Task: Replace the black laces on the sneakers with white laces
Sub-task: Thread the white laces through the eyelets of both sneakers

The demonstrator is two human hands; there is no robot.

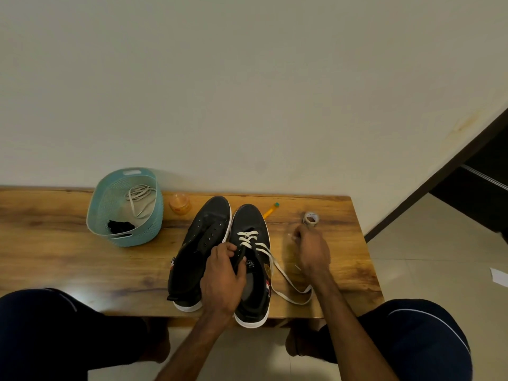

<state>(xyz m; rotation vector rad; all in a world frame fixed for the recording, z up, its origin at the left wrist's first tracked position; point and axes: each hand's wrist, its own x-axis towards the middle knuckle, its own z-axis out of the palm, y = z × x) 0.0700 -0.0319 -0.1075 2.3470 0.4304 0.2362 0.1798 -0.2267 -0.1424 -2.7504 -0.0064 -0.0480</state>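
Holding the half-laced sneaker (251, 220) on the worktop (68, 257).
Your left hand (222, 281) grips its tongue; right hand (313, 250) curled, contents unclear.

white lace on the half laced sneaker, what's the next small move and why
Probably feed a free lace end through the next empty eyelet. The white lace crosses only the front rows of the sneaker, its slack lies looped on the table, and the left hand grips the shoe steady.
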